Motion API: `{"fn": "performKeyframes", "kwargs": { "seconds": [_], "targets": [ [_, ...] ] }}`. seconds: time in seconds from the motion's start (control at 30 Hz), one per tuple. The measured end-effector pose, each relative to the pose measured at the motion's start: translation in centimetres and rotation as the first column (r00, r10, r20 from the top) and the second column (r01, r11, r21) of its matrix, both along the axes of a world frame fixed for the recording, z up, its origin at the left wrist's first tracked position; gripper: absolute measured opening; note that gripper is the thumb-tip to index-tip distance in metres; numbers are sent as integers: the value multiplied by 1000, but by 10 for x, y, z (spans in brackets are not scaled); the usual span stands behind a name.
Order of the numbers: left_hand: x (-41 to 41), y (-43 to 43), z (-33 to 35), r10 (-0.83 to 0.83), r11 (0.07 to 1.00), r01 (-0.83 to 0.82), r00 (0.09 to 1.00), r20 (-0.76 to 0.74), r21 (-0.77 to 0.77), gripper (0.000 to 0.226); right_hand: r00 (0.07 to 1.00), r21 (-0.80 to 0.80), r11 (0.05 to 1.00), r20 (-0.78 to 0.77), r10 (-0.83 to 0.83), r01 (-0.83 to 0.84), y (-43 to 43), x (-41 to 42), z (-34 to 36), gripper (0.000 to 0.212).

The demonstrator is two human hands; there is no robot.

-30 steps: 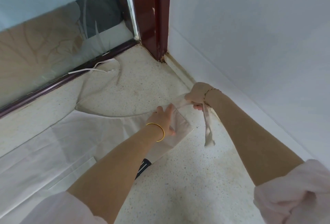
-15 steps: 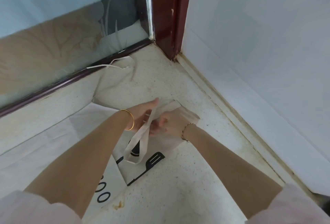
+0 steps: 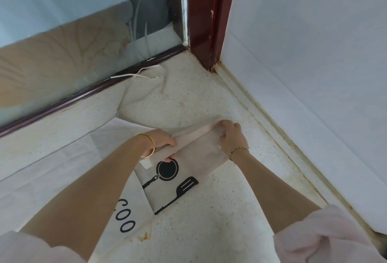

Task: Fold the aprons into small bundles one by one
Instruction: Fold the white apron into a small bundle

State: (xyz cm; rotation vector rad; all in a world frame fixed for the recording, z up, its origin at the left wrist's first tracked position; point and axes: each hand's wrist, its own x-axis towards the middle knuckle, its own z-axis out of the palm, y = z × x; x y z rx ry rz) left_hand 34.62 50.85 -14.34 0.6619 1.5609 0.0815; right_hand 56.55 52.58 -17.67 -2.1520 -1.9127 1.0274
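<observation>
A thin white apron [image 3: 201, 160] with a black pan and spatula print lies spread on the speckled floor. Its strap [image 3: 188, 137] runs flat across the top corner between my hands. My left hand [image 3: 161, 142], with a gold bangle, pinches the strap's left part against the apron. At the strap's right end, my right hand [image 3: 230, 137], with a thin bracelet, grips the strap and the apron's corner with curled fingers. The apron's far strap end [image 3: 144, 74] lies near the window frame. My left forearm hides part of the apron.
A glass window with a dark red frame [image 3: 88, 93] borders the floor at the back. A dark red post [image 3: 207, 21] stands in the corner. A white wall [image 3: 303, 63] runs along the right. A rust-coloured stain [image 3: 144, 236] marks the floor near me.
My right hand carried the strap from the right across the apron, then moved back right, laying it flat along the top corner. The apron's printed corner has come into sight.
</observation>
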Motion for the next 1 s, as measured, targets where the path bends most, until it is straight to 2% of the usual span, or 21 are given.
{"fn": "performKeyframes", "kwargs": {
  "seconds": [0.1,0.23,0.37,0.53,0.63,0.77,0.83,0.9,1.0],
  "targets": [
    [-10,-8,-1,24,999,-23,1000,-15,39,11,994,0,994,8,-105,105,0,-9,-1,41],
    [-21,-18,-2,147,984,-147,989,6,104,8,978,30,978,35,-207,206,-1,-20,0,32],
    [-34,-27,-2,87,989,-76,992,-86,127,11,986,76,993,136,-101,91,-5,-22,-2,52],
    [-46,-41,0,175,982,-167,981,-83,87,26,976,78,997,213,-33,16,-6,-23,-2,50],
    [-53,-51,-1,264,957,-261,965,-3,128,31,965,44,999,261,-38,27,-5,-26,0,59],
    [-61,-65,-2,250,927,-278,958,139,252,33,952,-15,999,305,-37,43,0,-30,2,65],
    [-63,-68,-1,282,912,-334,932,227,239,35,951,-35,997,306,-48,62,2,-32,4,66],
    [-62,-71,1,313,906,-367,915,253,208,27,948,-43,996,313,-59,76,2,-34,4,63],
    [-60,-73,-1,305,908,-336,940,155,249,11,945,-40,995,317,-75,92,3,-36,5,56]
  ]
}}
